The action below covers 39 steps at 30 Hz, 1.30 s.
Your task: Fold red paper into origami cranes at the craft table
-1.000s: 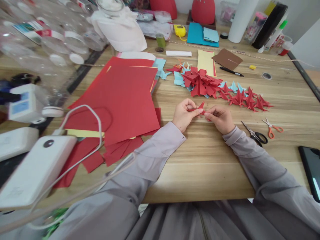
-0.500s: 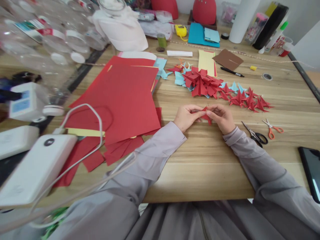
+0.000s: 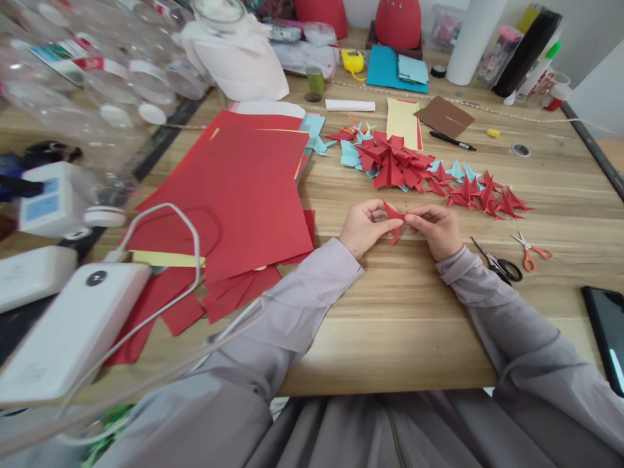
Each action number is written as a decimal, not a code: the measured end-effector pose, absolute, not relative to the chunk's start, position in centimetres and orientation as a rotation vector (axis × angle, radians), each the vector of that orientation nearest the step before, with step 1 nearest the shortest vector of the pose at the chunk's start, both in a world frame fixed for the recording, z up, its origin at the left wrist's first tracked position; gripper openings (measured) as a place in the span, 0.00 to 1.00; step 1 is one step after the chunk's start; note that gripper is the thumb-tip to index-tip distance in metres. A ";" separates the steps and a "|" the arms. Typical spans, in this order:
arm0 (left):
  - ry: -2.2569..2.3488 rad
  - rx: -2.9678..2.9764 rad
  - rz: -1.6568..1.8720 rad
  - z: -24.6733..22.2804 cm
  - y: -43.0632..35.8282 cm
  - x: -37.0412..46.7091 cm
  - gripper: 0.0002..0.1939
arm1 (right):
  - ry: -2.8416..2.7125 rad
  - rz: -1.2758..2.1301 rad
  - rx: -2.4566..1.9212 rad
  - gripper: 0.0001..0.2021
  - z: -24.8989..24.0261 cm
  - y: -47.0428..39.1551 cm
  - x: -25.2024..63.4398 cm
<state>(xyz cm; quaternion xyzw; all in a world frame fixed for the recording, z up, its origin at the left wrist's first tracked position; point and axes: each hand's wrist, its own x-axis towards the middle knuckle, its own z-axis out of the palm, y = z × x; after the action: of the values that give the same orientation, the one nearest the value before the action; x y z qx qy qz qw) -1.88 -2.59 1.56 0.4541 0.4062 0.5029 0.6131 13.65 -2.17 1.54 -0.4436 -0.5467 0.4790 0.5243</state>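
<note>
A small folded red paper piece (image 3: 394,214) with pointed ends is held between both hands above the wooden table. My left hand (image 3: 368,227) pinches its body between thumb and fingers. The fingertips of my right hand (image 3: 435,226) pinch its right-hand point. Just beyond the hands lies a cluster of red folded paper shapes (image 3: 392,159), and a row of red folded paper cranes (image 3: 480,194) extends to its right, with light blue ones behind.
Large red paper sheets (image 3: 244,195) lie to the left, near a white power bank (image 3: 73,331) with a cable. Black scissors (image 3: 498,261) and orange scissors (image 3: 531,250) rest at the right, before a phone (image 3: 604,331). Plastic bottles (image 3: 107,78) fill the back left.
The red paper piece has turned between the fingers, and one point now sticks up at the left. My right hand has shifted slightly to the right and grips its right end.
</note>
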 end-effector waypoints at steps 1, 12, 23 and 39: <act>0.937 1.054 1.161 1.6 -2.6 -1.9 0.17 | -1.314 1.142 -1.068 0.16 1.5 -2.2 13.7; 0.935 1.078 1.178 1.6 -2.6 -1.8 0.15 | -1.383 1.095 -1.070 0.15 1.8 -2.3 13.8; 0.929 1.095 1.163 1.7 -2.6 -1.9 0.14 | -1.451 1.107 -1.073 0.14 2.2 -2.5 13.8; 0.925 1.036 1.147 1.7 -2.5 -2.0 0.20 | -1.388 1.203 -1.026 0.12 1.8 -2.4 14.0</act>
<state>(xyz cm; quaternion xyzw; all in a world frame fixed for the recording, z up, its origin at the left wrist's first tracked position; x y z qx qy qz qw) -2.00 -2.54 1.65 0.4509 0.4025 0.4991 0.6209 14.04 -2.37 1.84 -0.4233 -0.5731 0.4966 0.4958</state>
